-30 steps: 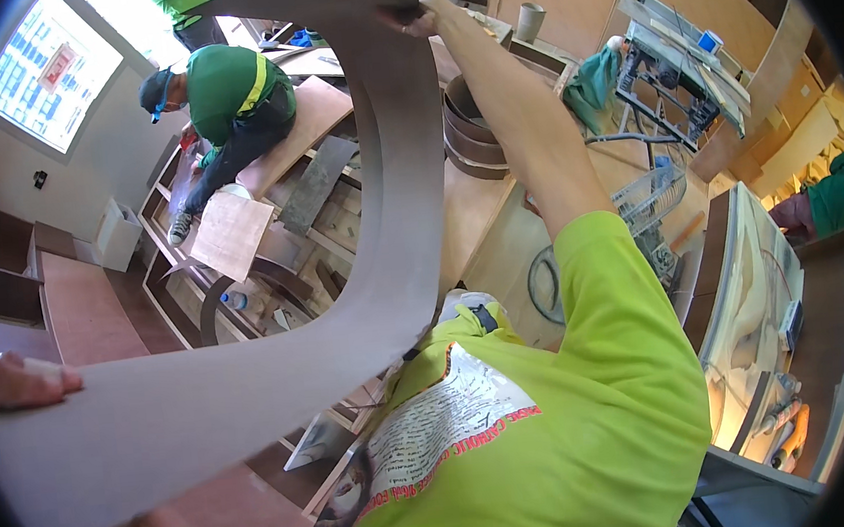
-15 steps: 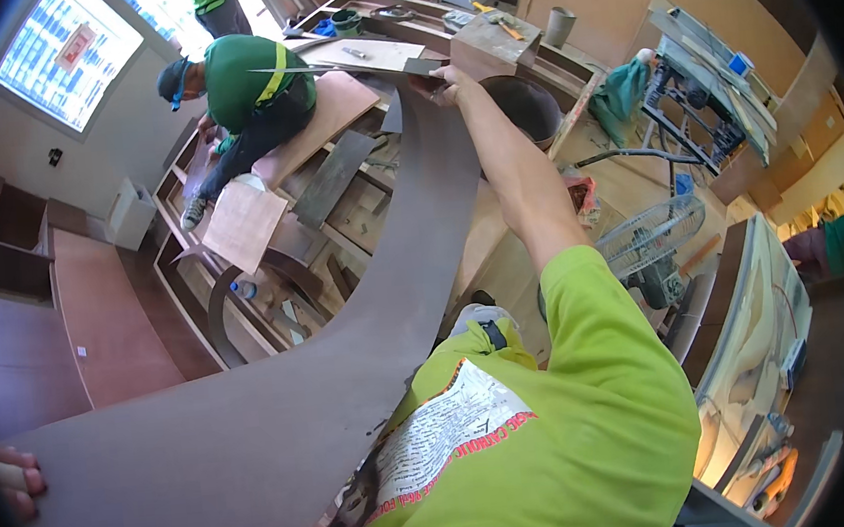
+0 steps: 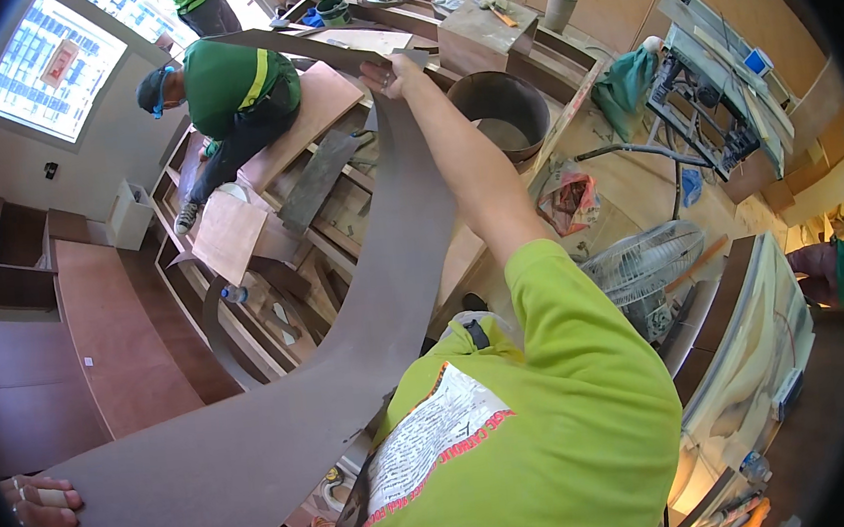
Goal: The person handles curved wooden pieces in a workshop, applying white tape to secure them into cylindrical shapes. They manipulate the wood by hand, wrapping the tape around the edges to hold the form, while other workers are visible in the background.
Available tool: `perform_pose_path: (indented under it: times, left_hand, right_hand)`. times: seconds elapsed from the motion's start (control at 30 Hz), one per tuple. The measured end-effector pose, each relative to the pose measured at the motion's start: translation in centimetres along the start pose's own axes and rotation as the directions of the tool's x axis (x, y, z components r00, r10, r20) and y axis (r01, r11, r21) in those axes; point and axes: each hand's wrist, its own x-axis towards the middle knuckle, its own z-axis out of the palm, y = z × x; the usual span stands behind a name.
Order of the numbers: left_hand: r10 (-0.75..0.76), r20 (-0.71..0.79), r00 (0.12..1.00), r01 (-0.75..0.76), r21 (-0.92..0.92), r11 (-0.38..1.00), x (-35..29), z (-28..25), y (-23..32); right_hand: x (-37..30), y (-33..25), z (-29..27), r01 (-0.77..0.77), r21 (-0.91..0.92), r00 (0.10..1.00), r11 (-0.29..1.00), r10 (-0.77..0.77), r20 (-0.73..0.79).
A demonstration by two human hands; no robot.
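Observation:
A long, thin, grey-brown laminate sheet (image 3: 359, 344) stretches across my front, bending from lower left up to the far middle. My right hand (image 3: 388, 76) grips its far end at arm's length, fingers closed over the edge. At the lower left rim, my left hand (image 3: 44, 503) is closed on the near end, with only its fingers showing. Past the right hand, a narrow part of the sheet reaches left, in front of a co-worker in a green shirt (image 3: 238, 84). The sheet hides part of the wooden frame behind it.
A low wooden frame (image 3: 330, 249) with open compartments lies ahead, bearing loose boards, a box (image 3: 483, 37) and a dark round drum (image 3: 504, 111). To the right stand a fan (image 3: 648, 262) and a machine on a stand (image 3: 704, 103). A red-brown panel (image 3: 113, 341) is at left.
My right hand and the sheet's far end have shifted left in the picture. More of my left hand shows at the rim. The view has turned slightly, uncovering the drum and items below the sheet.

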Motion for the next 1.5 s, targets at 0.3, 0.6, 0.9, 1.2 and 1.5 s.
perform_pose_path:
  times: [0.3,0.6,0.9,1.2,1.5]
  left_hand:
    - [-0.062,0.093,0.994,0.066,-0.042,0.997,4.3,0.3,4.0]
    - [-0.133,0.160,0.978,0.141,-0.040,0.989,6.8,-0.5,6.3]
    - [-0.160,0.207,0.965,0.172,-0.043,0.984,8.9,-0.8,4.7]
    - [-0.194,0.261,0.946,0.222,-0.082,0.972,10.5,0.9,2.0]
    - [-0.216,0.294,0.931,0.266,-0.140,0.954,13.5,2.6,-0.2]
  right_hand:
    - [3.2,-0.6,-2.7,-0.069,-0.017,0.998,0.998,0.069,0.010]
    - [6.4,-2.5,-7.0,-0.125,-0.017,0.992,0.992,0.124,-0.030]
    - [9.1,-4.1,-8.6,-0.085,0.044,0.994,0.995,0.087,-0.059]
    - [13.2,-11.6,-11.1,-0.074,0.037,0.995,0.997,0.076,-0.061]
    - [15.1,-17.3,-14.1,-0.049,0.185,0.999,0.982,0.045,0.026]
